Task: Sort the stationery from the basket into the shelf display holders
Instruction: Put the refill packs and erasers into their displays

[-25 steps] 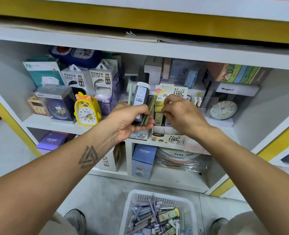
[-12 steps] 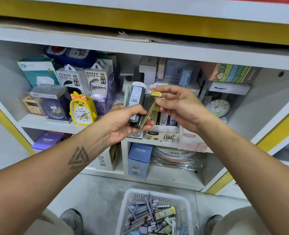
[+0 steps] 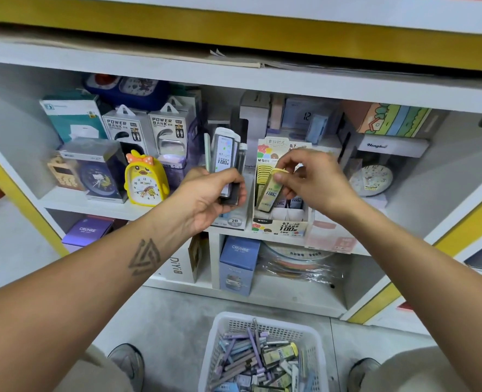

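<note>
My left hand grips a small bundle of pencil-lead cases, held upright in front of the shelf. My right hand pinches the top of one yellow-capped lead case, tilted over the cardboard display holder on the middle shelf. The holder has rows of yellow-capped and darker cases standing in it. On the floor below sits the white plastic basket, filled with several purple, grey and yellow stationery pieces.
Left of the holder stand a yellow duck clock, boxed clocks and power bank boxes. A round white clock stands at the right. The lower shelf holds blue boxes and wrapped rolls. My shoes flank the basket.
My right hand has drawn one yellow-capped case off the left hand's bundle and moved it right and down over the display holder. The left hand's bundle stays about where it was.
</note>
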